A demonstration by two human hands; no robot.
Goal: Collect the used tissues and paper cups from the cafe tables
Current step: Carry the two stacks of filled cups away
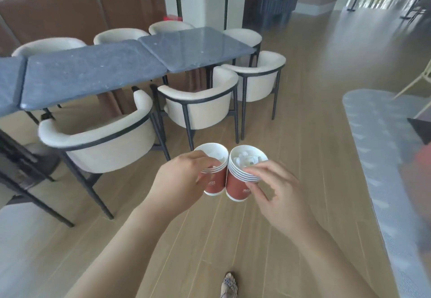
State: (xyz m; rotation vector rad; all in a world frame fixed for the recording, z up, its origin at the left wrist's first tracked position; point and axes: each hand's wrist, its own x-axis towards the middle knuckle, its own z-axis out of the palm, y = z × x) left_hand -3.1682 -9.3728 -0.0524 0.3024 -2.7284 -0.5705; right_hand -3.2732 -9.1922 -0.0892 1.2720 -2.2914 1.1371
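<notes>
My left hand (pixel 180 181) is shut on a stack of red paper cups (pixel 215 184) with white rims, held in front of me above the floor. My right hand (pixel 278 189) grips a second stack of red paper cups (pixel 238 188) by the rim; the two stacks touch side by side. Crumpled white tissues (pixel 246 160) fill the top cup of the right stack, and a bit of tissue (pixel 220 155) shows inside the left stack.
A row of dark grey stone cafe tables (pixel 93 73) stands to the left with several cream armchairs (pixel 102 143) around them. A grey patterned rug (pixel 382 148) lies on the wooden floor at the right. My sandalled foot (pixel 229 285) is below.
</notes>
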